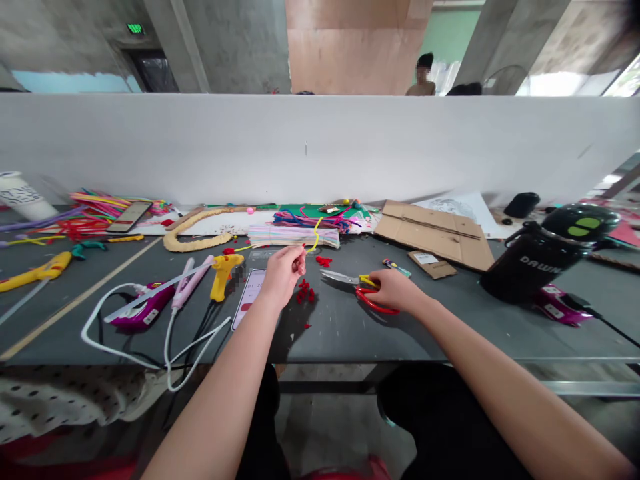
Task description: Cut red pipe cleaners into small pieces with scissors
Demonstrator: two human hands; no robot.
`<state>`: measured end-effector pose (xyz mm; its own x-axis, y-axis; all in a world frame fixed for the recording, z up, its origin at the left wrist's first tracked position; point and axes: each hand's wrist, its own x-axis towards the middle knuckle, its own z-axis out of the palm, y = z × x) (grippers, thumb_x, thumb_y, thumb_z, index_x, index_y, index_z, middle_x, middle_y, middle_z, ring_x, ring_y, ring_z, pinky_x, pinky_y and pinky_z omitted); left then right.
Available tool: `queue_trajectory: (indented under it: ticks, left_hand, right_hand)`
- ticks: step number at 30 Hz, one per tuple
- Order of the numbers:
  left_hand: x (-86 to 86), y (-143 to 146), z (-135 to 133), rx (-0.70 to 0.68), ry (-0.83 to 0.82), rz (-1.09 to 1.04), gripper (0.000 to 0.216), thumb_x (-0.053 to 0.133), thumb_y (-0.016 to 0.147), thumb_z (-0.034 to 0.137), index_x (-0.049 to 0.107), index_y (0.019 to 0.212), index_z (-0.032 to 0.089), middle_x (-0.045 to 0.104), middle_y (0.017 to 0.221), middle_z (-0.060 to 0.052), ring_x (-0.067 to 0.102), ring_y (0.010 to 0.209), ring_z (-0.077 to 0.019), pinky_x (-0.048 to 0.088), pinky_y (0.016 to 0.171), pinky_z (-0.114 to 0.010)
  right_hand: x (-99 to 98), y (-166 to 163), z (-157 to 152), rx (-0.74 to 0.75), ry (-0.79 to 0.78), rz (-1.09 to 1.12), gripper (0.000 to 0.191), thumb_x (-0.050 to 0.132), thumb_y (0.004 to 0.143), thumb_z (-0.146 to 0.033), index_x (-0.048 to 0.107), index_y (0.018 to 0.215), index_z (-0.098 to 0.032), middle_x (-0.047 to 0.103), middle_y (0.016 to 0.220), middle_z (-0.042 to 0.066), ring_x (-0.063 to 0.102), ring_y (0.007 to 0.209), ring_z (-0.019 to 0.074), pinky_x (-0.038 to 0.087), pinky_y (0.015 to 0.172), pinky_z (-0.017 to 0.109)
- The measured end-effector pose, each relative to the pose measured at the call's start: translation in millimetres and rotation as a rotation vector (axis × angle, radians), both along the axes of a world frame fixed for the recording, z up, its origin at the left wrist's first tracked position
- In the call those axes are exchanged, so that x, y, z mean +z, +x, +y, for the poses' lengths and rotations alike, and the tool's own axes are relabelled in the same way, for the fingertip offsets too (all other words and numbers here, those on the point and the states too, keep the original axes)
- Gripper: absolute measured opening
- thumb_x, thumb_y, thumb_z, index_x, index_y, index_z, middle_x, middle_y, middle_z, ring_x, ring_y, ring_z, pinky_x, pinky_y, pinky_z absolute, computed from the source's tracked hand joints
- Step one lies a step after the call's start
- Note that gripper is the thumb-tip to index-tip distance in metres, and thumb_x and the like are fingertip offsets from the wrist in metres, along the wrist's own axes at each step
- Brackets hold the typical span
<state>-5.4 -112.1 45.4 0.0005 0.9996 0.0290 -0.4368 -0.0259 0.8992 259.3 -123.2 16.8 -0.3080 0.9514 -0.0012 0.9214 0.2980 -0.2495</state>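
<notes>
**Left hand** (281,272): The grip is narrow, with thumb and fingertips pinched shut on the lower end of a yellow pipe cleaner (316,235). The stem rises up and away from the pinch and curls over at its tip. Holding it by the end appears to leave most of its length free and in plain view. Something small and red shows at the fingertips, but I cannot tell what it is.

**Right hand** (396,292): The grip is curled over the handles of the scissors (345,277). The scissors lie flat on the surface (350,333), blades together and pointing away from the palm towards the left grip. I cannot tell whether any fingers pass through the red loops. Lying flat, the tool seems steadied rather than raised.

**Around the grips:**
- Red scraps (306,292) lie between the two grips, just under the left pinch.
- A phone (249,293) lies screen up, just outboard of the left wrist, where it seems placed for easy viewing.
- A yellow glue gun (223,272) stands beyond the phone.
- A bundle of pipe cleaners (293,235) lies just past the left fingertips, within reach.
- A black bottle (545,257) lies on its side, well apart from the right grip.
</notes>
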Motion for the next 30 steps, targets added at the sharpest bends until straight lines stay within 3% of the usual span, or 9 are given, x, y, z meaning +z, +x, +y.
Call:
queue_trajectory:
  ticks: [7,12,15,18,23,27,30]
  left_hand:
    - [2.0,0.4,-1.9,0.006,0.001,0.018,0.018,0.073,0.071,0.026,0.063,0.068,0.012,0.052,0.063,0.002,0.044,0.054,-0.0051,0.034,0.051,-0.019]
    - [1.2,-0.7,-6.0,-0.015,0.025,0.073,0.019,0.071,0.074,0.029,0.062,0.070,0.013,0.052,0.065,0.002,0.044,0.055,-0.0053,0.034,0.052,-0.020]
    - [0.9,-2.0,-11.0,-0.058,0.041,0.139,0.020,0.070,0.076,0.031,0.062,0.071,0.013,0.053,0.066,0.002,0.045,0.056,-0.0061,0.034,0.053,-0.021]
    - [2.5,-3.3,-20.9,-0.148,0.078,0.295,0.023,0.069,0.078,0.036,0.062,0.072,0.014,0.053,0.067,0.002,0.046,0.058,-0.0077,0.036,0.056,-0.022]
    - [10.8,-2.6,-49.0,-0.335,0.182,0.643,0.026,0.063,0.082,0.042,0.064,0.077,0.017,0.058,0.068,0.000,0.052,0.064,-0.0120,0.039,0.061,-0.025]
    - [16.4,-0.3,-67.2,-0.476,0.229,0.746,0.025,0.060,0.084,0.041,0.064,0.081,0.016,0.059,0.072,0.000,0.054,0.069,-0.0128,0.042,0.068,-0.026]
    - [18.0,-2.5,-70.0,-0.521,0.238,0.894,0.027,0.057,0.086,0.042,0.064,0.081,0.017,0.061,0.071,0.000,0.056,0.069,-0.0137,0.043,0.068,-0.027]
  right_hand:
    - [5.9,8.4,-3.3,0.106,-0.084,0.108,0.033,0.067,0.075,-0.046,0.065,0.093,-0.019,0.070,0.091,0.005,0.060,0.077,0.0181,0.038,0.063,0.026]
    - [2.6,12.9,1.9,0.159,-0.080,0.075,0.043,0.070,0.075,-0.050,0.069,0.104,-0.018,0.069,0.101,0.009,0.062,0.090,0.0241,0.044,0.074,0.031]
    - [5.1,10.8,1.1,0.198,-0.027,0.105,0.036,0.067,0.081,-0.045,0.070,0.102,-0.016,0.067,0.105,0.012,0.062,0.095,0.0255,0.046,0.083,0.035]
    - [14.8,-2.3,-7.3,0.211,0.053,0.308,0.031,0.061,0.087,-0.039,0.068,0.108,-0.017,0.067,0.108,0.012,0.063,0.098,0.0233,0.048,0.089,0.037]
    - [30.2,-36.8,-36.8,0.274,-0.053,0.783,0.043,0.061,0.088,-0.040,0.058,0.125,-0.019,0.069,0.108,0.009,0.065,0.096,0.0187,0.054,0.080,0.032]
    - [34.0,-50.7,-60.5,0.288,-0.053,0.890,0.034,0.062,0.087,-0.039,0.065,0.116,-0.020,0.071,0.106,0.007,0.066,0.092,0.0174,0.053,0.079,0.030]
    - [37.1,-53.7,-67.9,0.268,-0.047,0.863,0.024,0.060,0.089,-0.039,0.069,0.098,-0.018,0.073,0.090,0.005,0.064,0.080,0.0157,0.051,0.074,0.028]
